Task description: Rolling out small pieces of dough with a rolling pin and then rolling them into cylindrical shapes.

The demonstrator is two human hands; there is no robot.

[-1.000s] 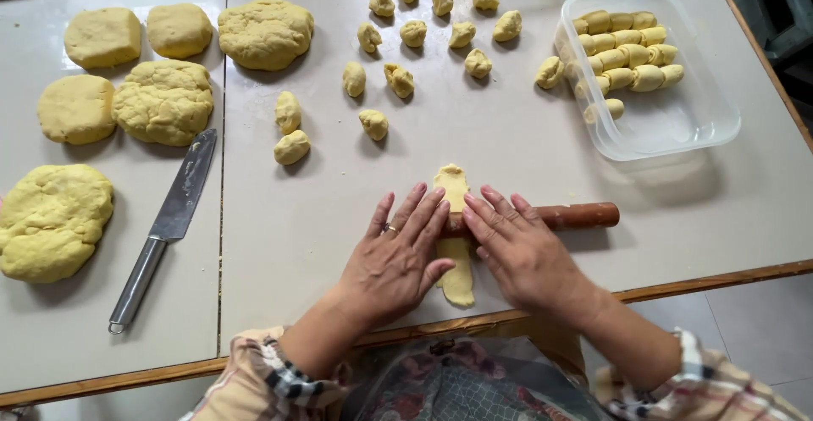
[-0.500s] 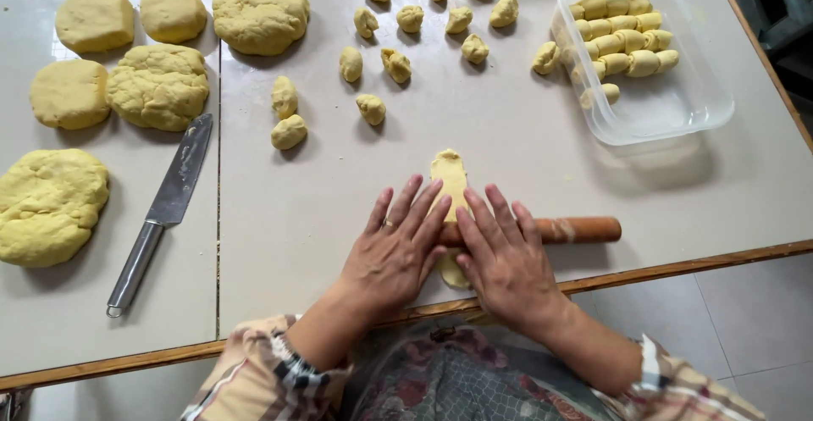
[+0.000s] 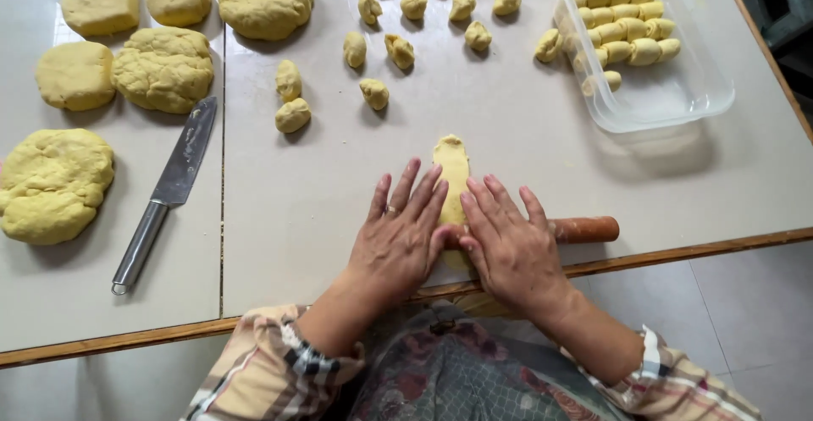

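Note:
My left hand (image 3: 400,228) and my right hand (image 3: 510,243) lie flat, fingers spread, on a wooden rolling pin (image 3: 586,229) near the table's front edge. Only the pin's right end shows past my right hand. Under the pin a thin strip of yellow dough (image 3: 452,171) stretches away from me, its far tip rounded. Neither hand grips; the palms press down on the pin.
Several small dough pieces (image 3: 376,92) lie scattered beyond the strip. A clear plastic tub (image 3: 677,91) at the right holds rolled dough pieces. Large dough lumps (image 3: 163,67) sit at the left, beside a steel knife (image 3: 169,188). The table's wooden edge (image 3: 677,253) runs close to my body.
Both hands have drawn the rolling pin back toward me along the dough strip; more of the strip now shows beyond my fingers.

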